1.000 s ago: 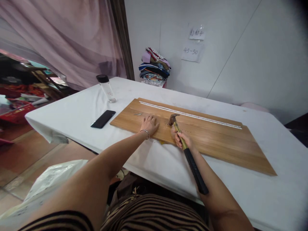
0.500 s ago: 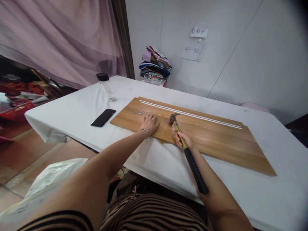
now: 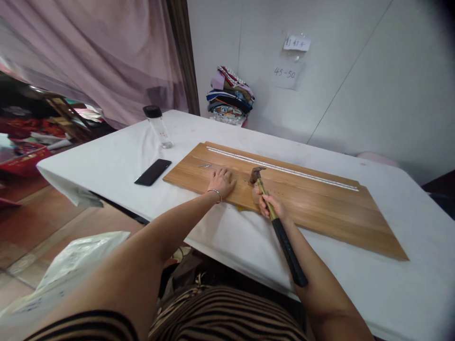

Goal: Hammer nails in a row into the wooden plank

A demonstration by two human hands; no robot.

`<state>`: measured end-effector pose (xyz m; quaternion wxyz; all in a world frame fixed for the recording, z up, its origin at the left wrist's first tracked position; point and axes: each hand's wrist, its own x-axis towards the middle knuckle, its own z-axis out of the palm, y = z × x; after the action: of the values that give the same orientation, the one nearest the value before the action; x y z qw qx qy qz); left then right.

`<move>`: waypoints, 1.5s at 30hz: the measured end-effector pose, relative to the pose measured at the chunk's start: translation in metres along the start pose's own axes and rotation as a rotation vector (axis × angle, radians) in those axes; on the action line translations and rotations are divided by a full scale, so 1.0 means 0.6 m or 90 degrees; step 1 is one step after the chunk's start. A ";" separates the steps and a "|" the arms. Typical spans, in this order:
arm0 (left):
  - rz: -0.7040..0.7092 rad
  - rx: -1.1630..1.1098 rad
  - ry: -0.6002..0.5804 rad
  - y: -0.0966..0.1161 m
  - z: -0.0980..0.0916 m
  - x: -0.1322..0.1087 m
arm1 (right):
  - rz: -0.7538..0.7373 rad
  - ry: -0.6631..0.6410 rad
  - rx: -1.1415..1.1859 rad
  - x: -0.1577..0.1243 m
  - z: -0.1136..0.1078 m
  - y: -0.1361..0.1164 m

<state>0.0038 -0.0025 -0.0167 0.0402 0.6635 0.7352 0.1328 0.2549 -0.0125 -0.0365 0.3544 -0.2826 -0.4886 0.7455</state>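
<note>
The hammer (image 3: 278, 228) is gripped high on its handle by the closed right hand (image 3: 270, 205), its head down at the wooden board (image 3: 320, 208) near the table's (image 3: 117, 161) front edge. The left hand (image 3: 221, 182) is pressed flat on the board; it is best kept clear of the head.

Left hand (image 3: 221, 181) flat, right hand (image 3: 269, 205) — clenched

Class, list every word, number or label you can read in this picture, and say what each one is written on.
"45-50": handwritten on the lower white paper sheet.
Upper white paper note: handwritten characters, too blurred to read.
Clear plastic bottle with black cap: faint print, too small to read.
Brown wooden board and yellow-and-black-handled hammer: no writing shows.
</note>
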 end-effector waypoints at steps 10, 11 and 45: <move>0.003 -0.010 0.018 -0.002 0.005 0.001 | 0.003 -0.014 0.002 0.004 -0.008 0.005; 0.005 -0.011 0.018 -0.002 0.005 0.001 | 0.005 -0.015 0.001 0.004 -0.008 0.005; 0.004 0.001 0.011 -0.003 0.007 0.003 | 0.000 -0.010 -0.011 0.002 -0.009 0.004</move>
<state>0.0026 -0.0002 -0.0207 0.0327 0.6648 0.7334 0.1382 0.2576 -0.0092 -0.0408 0.3483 -0.2798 -0.4978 0.7434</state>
